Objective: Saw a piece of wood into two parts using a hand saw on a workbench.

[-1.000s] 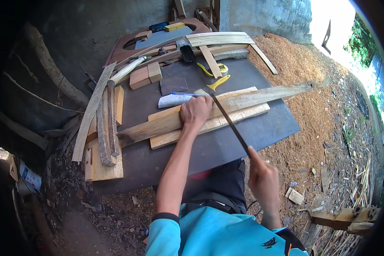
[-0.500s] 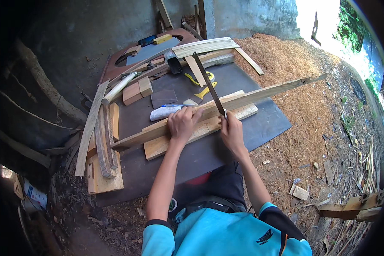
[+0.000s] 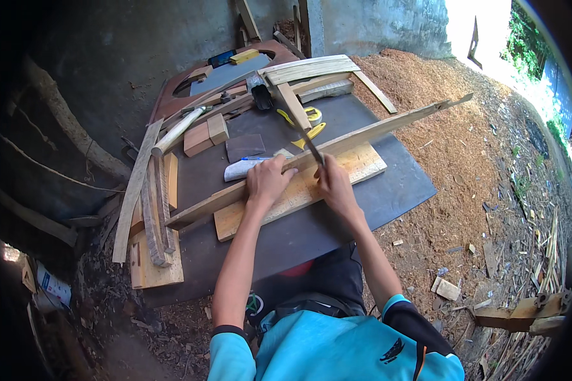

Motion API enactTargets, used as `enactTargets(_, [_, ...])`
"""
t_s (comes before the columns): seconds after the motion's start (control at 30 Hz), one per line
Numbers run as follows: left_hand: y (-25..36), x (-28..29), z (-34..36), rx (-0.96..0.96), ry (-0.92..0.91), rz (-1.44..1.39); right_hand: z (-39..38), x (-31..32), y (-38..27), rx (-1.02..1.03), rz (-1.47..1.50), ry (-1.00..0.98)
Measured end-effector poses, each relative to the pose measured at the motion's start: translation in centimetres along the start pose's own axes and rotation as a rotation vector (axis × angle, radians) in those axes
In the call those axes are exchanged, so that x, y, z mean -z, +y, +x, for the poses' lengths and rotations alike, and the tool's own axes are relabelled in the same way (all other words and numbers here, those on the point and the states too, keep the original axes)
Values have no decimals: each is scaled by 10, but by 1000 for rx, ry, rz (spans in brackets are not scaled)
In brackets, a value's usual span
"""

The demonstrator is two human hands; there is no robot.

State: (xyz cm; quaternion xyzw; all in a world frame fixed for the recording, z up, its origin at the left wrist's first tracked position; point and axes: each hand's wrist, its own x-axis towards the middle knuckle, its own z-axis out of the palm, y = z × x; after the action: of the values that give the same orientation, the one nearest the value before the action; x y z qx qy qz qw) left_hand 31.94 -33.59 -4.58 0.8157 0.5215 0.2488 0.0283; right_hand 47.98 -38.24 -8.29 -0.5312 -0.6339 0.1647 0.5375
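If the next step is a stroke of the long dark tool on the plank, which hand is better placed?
Probably the right hand: it grips the long dark tool, which crosses the plank in this view. The left hand holds the plank, so seems less free.

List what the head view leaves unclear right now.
Head view, long dark metal blade: grip end hidden by the right hand; far end blurred.
Head view, white curved sheet: partly covered by the left hand.
Head view, turquoise fabric shirt: cut off by the lower edge.
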Motion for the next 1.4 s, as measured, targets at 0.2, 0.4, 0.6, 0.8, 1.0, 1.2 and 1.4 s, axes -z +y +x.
enactTargets(0.2, [3, 3, 5, -48, -131, 68, -5, -11, -20, 8, -54, -9])
enactTargets(0.4, [2, 3, 1, -72, -104, 44, -2, -17, -21, 51, -61, -62])
enactTargets(0.6, [4, 1, 2, -135, -10, 72, 0, -20, -18, 45, -155, -106])
enactTargets(0.8, [1, -2, -2, -93, 4, 79, -50, -5, -38, 39, -372, -109])
enactTargets(1.0, [3, -2, 4, -50, -84, 4, -46, 4, -46, -44, -309, -131])
enactTargets(1.2, [4, 7, 4, -17, -162, 39, -35, 0, -43, 79, -419, -116])
enactTargets(1.4, [7, -5, 4, -91, -78, 76, -7, -10, -31, -19, -350, -128])
